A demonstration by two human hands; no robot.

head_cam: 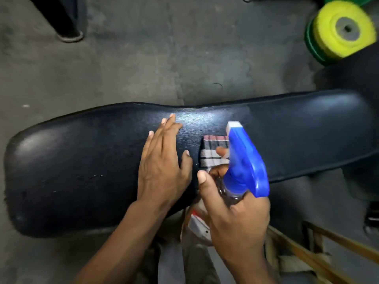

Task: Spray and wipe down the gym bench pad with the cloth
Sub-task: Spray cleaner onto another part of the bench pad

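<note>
A long black gym bench pad [82,160] runs across the view from left to right. My left hand [164,160] lies flat on its middle, fingers spread, holding nothing. My right hand [235,214] grips a clear spray bottle with a blue trigger head [246,160], held over the pad's near edge with its white nozzle pointing away from me. A folded checked cloth [213,150] lies on the pad just right of my left hand, partly hidden behind the bottle's head and my right fingers.
Grey concrete floor [143,58] surrounds the bench. A yellow and green weight plate [344,29] lies at the top right. Black equipment [352,72] sits beyond the pad's right end. A wooden frame [328,247] is at the bottom right. A dark shape [61,17] stands at the top left.
</note>
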